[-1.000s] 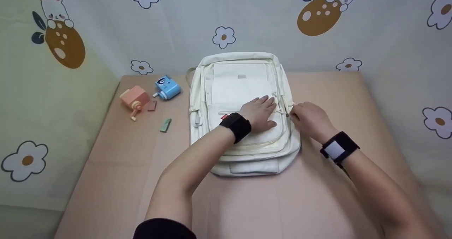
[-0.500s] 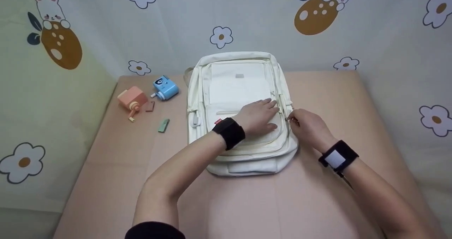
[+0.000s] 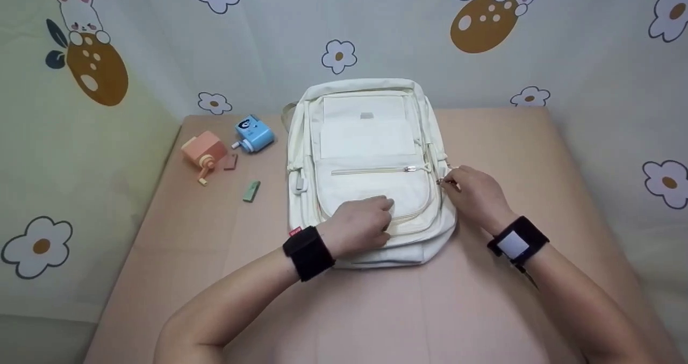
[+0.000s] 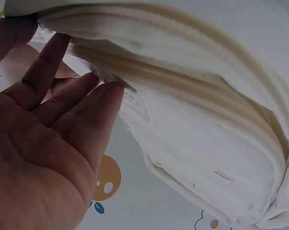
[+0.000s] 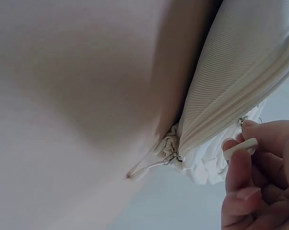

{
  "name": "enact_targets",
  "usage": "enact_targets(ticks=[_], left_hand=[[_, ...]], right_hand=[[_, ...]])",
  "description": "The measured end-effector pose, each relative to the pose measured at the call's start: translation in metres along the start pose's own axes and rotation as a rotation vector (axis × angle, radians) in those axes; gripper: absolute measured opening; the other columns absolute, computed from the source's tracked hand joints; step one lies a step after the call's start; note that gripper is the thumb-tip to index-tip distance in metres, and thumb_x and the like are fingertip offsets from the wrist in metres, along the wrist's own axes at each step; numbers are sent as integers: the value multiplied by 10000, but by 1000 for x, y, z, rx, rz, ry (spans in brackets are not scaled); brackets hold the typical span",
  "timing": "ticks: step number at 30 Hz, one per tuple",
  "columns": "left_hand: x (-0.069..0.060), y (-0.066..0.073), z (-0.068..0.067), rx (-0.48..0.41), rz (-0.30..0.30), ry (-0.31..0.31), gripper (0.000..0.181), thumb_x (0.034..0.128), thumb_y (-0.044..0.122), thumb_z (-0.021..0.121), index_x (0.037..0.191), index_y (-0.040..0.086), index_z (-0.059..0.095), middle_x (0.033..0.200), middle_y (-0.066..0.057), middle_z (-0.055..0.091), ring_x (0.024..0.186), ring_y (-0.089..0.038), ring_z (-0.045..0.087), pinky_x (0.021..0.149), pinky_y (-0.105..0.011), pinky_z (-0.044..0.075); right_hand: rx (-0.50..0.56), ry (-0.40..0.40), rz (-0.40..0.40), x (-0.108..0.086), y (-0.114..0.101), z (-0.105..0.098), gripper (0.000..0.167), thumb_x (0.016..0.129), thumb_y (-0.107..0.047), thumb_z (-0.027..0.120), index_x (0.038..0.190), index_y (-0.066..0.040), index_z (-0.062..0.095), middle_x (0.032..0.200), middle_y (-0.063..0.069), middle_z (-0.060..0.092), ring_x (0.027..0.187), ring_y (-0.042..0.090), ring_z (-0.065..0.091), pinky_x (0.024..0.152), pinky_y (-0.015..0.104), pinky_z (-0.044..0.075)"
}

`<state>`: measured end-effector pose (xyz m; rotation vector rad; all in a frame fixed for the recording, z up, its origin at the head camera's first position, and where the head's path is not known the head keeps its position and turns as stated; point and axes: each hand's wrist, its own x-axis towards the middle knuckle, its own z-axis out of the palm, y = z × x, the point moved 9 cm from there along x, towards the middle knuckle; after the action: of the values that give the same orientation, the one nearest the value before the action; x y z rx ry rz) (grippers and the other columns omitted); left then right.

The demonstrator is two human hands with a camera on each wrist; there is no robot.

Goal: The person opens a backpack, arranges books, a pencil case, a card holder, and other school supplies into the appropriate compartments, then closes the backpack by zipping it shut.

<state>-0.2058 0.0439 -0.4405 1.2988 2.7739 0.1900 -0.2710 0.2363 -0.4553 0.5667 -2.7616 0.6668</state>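
A cream backpack [image 3: 371, 133] lies front side up on the table, top away from me. My right hand [image 3: 478, 194] is at its right side and pinches a small zipper pull [image 3: 441, 181] between thumb and fingers. In the right wrist view those fingertips meet beside a metal zipper slider [image 5: 243, 120]. Over the lower front of the bag is my left hand [image 3: 357, 227], its fingers loosely bent and gripping nothing I can make out. The left wrist view has the left hand [image 4: 49, 124] close to the zipper edges [image 4: 183, 86], fingers fairly straight.
Left of the bag on the pink-beige table [image 3: 215, 278] stand a pink crank sharpener [image 3: 204, 149] and a blue crank sharpener [image 3: 254, 134]. Near them lie a small pink block [image 3: 230, 162] and a small green block [image 3: 251, 191]. A patterned curtain [image 3: 279, 41] surrounds the table.
My left hand has moved from lying flat on the bag's front pocket down and left to its lower part, uncovering the pocket's zipper. The right hand has slid slightly down along the bag's side.
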Motion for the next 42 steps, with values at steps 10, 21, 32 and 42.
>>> enact_targets(ticks=[10, 21, 32, 42], left_hand=[[1, 2, 0, 22, 24, 72, 73, 873, 123, 653, 842, 108, 588, 920, -12, 595, 794, -165, 582, 585, -337, 531], [0, 3, -1, -4, 34, 139, 102, 843, 80, 647, 802, 109, 559, 862, -10, 580, 717, -161, 553, 561, -338, 518], [0, 0, 1, -12, 27, 102, 106, 876, 157, 668, 837, 109, 582, 913, -6, 580, 753, -160, 556, 574, -349, 519], [-30, -10, -10, -10, 69, 108, 162, 893, 225, 720, 850, 109, 614, 1199, -58, 656, 1102, -217, 632, 684, -381, 567]], right_hand=[[-42, -19, 5, -4, -3, -3, 33, 903, -78, 731, 892, -47, 736, 844, 64, 669, 719, 241, 612, 617, 412, 492], [-50, -95, 16, -25, -29, -11, 124, 815, -31, 659, 725, -116, 668, 703, -12, 555, 607, 163, 487, 555, 357, 412], [-8, -150, 37, -37, -44, -13, 108, 810, -55, 676, 738, -134, 663, 697, -47, 535, 611, 122, 475, 563, 307, 391], [8, -137, 67, -39, -36, -13, 62, 837, -99, 687, 786, -133, 695, 732, -49, 575, 623, 120, 505, 564, 309, 413]])
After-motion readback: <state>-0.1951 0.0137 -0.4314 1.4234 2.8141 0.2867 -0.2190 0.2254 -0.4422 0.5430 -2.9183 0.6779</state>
